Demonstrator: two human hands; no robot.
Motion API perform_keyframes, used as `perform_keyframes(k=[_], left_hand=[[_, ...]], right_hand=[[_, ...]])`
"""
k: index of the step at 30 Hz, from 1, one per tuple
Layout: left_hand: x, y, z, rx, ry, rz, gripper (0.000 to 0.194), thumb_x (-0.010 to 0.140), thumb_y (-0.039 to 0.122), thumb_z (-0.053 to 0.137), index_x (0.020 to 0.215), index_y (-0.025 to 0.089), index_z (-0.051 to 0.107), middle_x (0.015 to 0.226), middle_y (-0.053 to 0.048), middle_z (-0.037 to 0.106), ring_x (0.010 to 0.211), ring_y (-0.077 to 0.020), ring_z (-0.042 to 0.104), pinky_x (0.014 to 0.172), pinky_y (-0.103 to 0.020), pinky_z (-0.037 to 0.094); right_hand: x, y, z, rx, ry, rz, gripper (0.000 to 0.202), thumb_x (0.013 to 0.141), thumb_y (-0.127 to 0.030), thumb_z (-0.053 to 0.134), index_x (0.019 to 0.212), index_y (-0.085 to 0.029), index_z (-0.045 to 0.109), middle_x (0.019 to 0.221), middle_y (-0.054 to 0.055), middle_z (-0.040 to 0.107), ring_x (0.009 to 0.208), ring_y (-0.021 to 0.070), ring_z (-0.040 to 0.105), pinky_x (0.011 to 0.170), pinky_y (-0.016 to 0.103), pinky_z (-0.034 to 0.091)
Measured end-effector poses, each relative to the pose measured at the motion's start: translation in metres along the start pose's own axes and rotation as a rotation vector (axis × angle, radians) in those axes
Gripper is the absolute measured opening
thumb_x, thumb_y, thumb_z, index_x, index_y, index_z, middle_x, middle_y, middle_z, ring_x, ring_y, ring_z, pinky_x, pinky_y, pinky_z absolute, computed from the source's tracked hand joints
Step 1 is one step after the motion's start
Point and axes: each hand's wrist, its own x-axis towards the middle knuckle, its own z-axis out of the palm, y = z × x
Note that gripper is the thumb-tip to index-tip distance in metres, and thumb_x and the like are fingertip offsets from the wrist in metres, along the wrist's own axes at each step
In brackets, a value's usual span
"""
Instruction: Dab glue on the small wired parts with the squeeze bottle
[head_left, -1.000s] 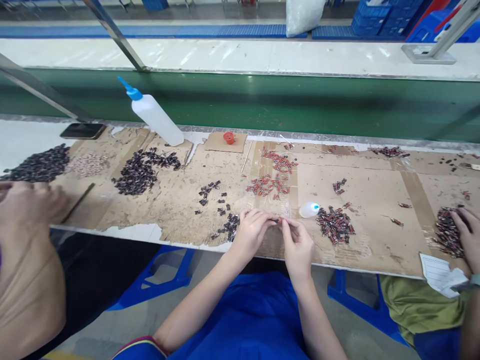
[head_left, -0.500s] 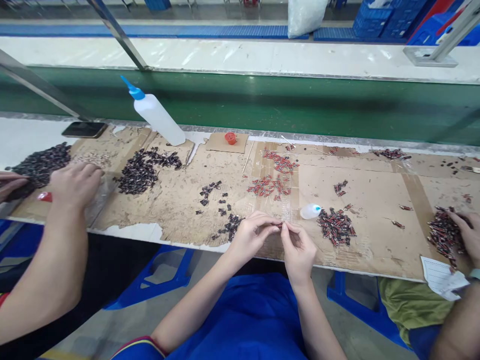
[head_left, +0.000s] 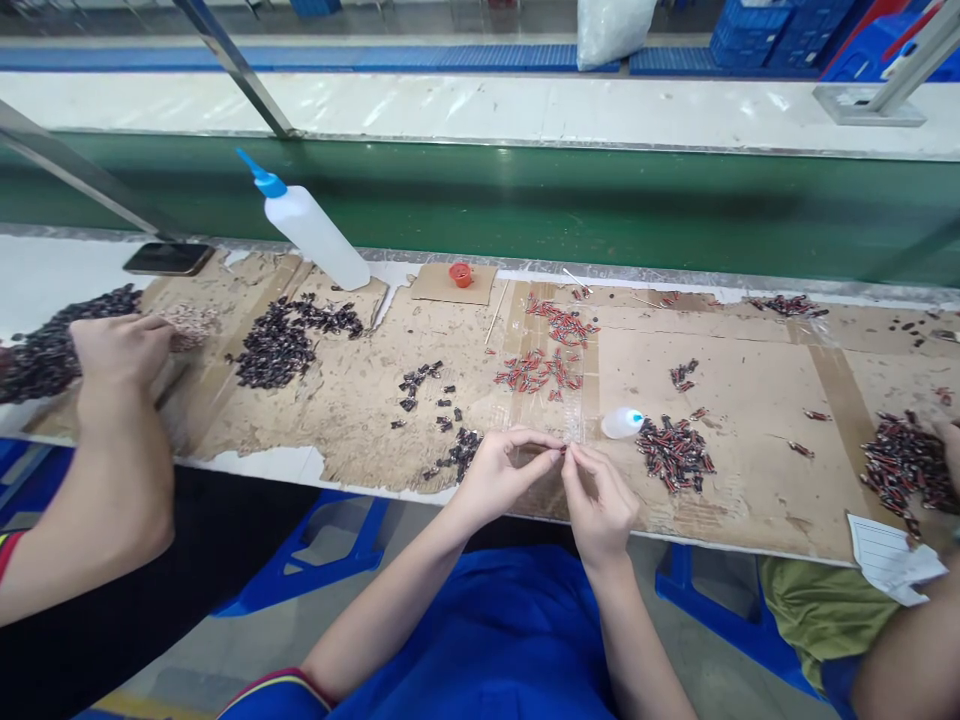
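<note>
Near the table's front edge, my left hand [head_left: 501, 468] and my right hand [head_left: 602, 492] meet at their fingertips. Both pinch a tiny dark red part [head_left: 563, 450] between them, its details too small to make out. Just left of my left hand lies a small pile of black parts [head_left: 461, 455]. A small white bottle [head_left: 620, 423] with a blue tip lies beyond my right hand, beside a pile of red and black parts [head_left: 675, 455]. Loose red parts [head_left: 559, 372] are spread on the cardboard beyond my hands.
A co-worker's hand [head_left: 124, 350] is at the left, near a black pile [head_left: 45, 340]; another person's hand [head_left: 952, 450] is at the right edge. A tall bottle [head_left: 319, 238], a phone [head_left: 169, 259] and a red cup [head_left: 460, 274] stand or lie toward the back.
The co-worker's hand at the left has moved left, and a second hand there has left the view. The hand at the right has drawn back rightward. My hands have barely moved.
</note>
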Motion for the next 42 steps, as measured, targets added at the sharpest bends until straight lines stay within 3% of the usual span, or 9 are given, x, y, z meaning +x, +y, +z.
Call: perform_keyframes(k=[9,14,18,21,24,27,31,36,42], left_hand=[[-0.001,0.006,0.005,0.005,0.051,-0.053,0.010,0.074,0.023,0.066,0.078,0.016,0.073,0.081,-0.005,0.076,0.080,-0.0195,0.071,0.080,-0.030,0.056],[0.000,0.001,0.019,-0.118,-0.038,-0.083,0.017,0.074,0.032,0.070,0.079,0.016,0.073,0.083,-0.007,0.076,0.078,-0.0198,0.071,0.076,-0.030,0.056],[0.001,0.004,0.023,0.024,-0.134,0.008,0.029,0.080,0.035,0.069,0.104,0.020,0.071,0.095,-0.007,0.076,0.094,-0.0227,0.069,0.092,-0.039,0.050],[0.002,0.009,0.005,0.412,0.017,0.146,0.034,0.080,0.031,0.071,0.114,0.028,0.066,0.112,-0.006,0.073,0.111,-0.0264,0.061,0.110,-0.054,0.026],[0.003,0.009,-0.028,0.776,0.284,0.103,0.017,0.084,0.025,0.066,0.100,0.028,0.070,0.107,-0.006,0.074,0.110,-0.0293,0.058,0.107,-0.059,0.018],[0.005,0.005,-0.058,1.038,0.435,-0.076,0.013,0.084,0.029,0.067,0.095,0.022,0.070,0.103,-0.011,0.073,0.107,-0.0346,0.055,0.099,-0.059,0.023],[0.007,-0.001,-0.073,1.161,0.369,-0.183,0.020,0.081,0.039,0.068,0.083,0.020,0.068,0.088,-0.012,0.074,0.100,-0.0378,0.053,0.089,-0.056,0.030],[0.009,-0.006,-0.073,1.168,0.308,-0.163,0.015,0.087,0.025,0.057,0.077,0.020,0.067,0.085,-0.011,0.074,0.096,-0.0350,0.053,0.086,-0.052,0.032],[0.009,-0.006,-0.054,0.833,0.214,0.042,0.021,0.089,0.020,0.053,0.091,0.026,0.072,0.092,-0.006,0.075,0.095,-0.0277,0.058,0.088,-0.046,0.035]], right_hand=[[0.003,-0.001,-0.005,0.075,-0.053,0.093,0.012,0.087,-0.014,0.060,0.090,-0.019,0.071,0.082,0.006,0.075,0.074,0.0169,0.072,0.070,0.029,0.061],[0.004,0.004,-0.021,0.057,-0.065,0.094,0.011,0.086,-0.014,0.061,0.090,-0.019,0.071,0.078,0.005,0.073,0.069,0.0157,0.071,0.064,0.026,0.059],[0.002,0.018,-0.042,-0.082,-0.066,-0.013,0.013,0.083,-0.011,0.063,0.090,-0.020,0.069,0.077,0.003,0.072,0.066,0.0149,0.069,0.062,0.027,0.058],[0.003,0.032,-0.057,-0.268,0.108,-0.073,0.016,0.080,-0.009,0.066,0.092,-0.020,0.069,0.079,0.004,0.072,0.068,0.0161,0.068,0.065,0.029,0.058],[0.007,0.042,-0.064,-0.406,0.281,0.017,0.023,0.079,-0.017,0.069,0.102,-0.017,0.068,0.092,0.009,0.071,0.081,0.0215,0.069,0.074,0.037,0.058],[0.014,0.046,-0.057,-0.463,0.174,-0.009,0.035,0.079,-0.030,0.072,0.110,-0.015,0.065,0.102,0.013,0.069,0.099,0.0284,0.065,0.087,0.047,0.054],[0.019,0.046,-0.035,-0.531,0.036,-0.045,0.047,0.078,-0.045,0.071,0.112,-0.015,0.063,0.104,0.015,0.067,0.118,0.0363,0.050,0.095,0.057,0.046],[0.020,0.048,-0.021,-0.429,0.000,0.005,0.029,0.085,-0.035,0.065,0.108,-0.018,0.061,0.107,0.013,0.067,0.128,0.0331,0.043,0.102,0.058,0.039],[0.003,0.041,-0.017,0.038,-0.037,0.222,0.035,0.078,-0.029,0.071,0.108,-0.022,0.054,0.107,0.009,0.069,0.107,0.0258,0.064,0.091,0.046,0.051]])
